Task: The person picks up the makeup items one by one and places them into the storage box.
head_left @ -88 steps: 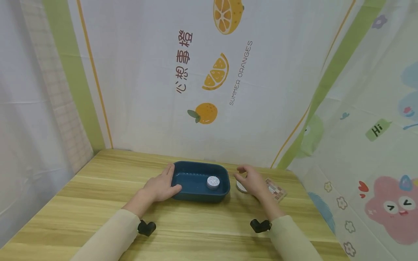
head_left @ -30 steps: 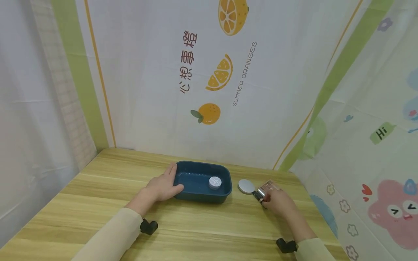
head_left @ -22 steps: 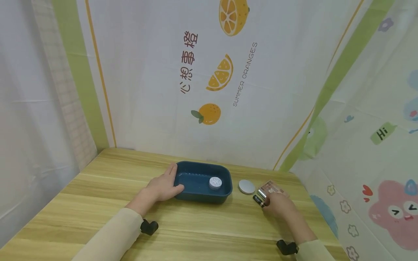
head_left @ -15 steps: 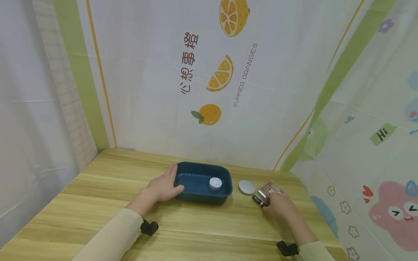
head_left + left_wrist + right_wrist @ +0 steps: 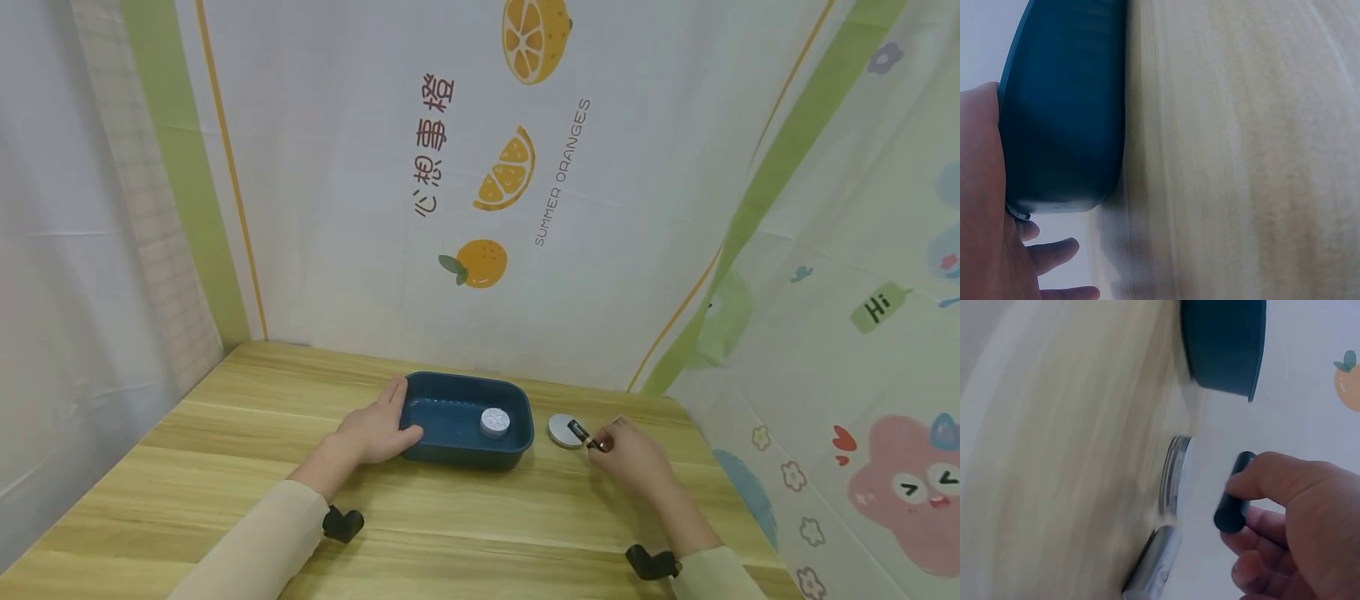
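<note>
My left hand (image 5: pixel 372 429) rests against the left end of the dark blue rectangular bin (image 5: pixel 468 457), fingers straight and thumb over its near rim. In the left wrist view its fingers (image 5: pixel 1054 255) extend past the bin's end wall. A round white case (image 5: pixel 494 422) with an embossed top lies inside, toward the right. My right hand (image 5: pixel 636 460) pinches a small black lipstick tube (image 5: pixel 1235 494) with a gold band between thumb and fingers, tilted and raised above the table. In the head view the tube overlaps the flat round silver case (image 5: pixel 559 430).
A silver cylinder (image 5: pixel 1155 565) lies near the round case in the right wrist view. My right hand hides most of an eyeshadow palette (image 5: pixel 620 420). Printed curtains (image 5: pixel 337 250) hang along the back and right sides of the wooden table (image 5: pixel 450 533).
My right hand has moved from above the round case to the palette, picked up the lipstick there, and now carries it up and left. My left hand stays on the bin.
</note>
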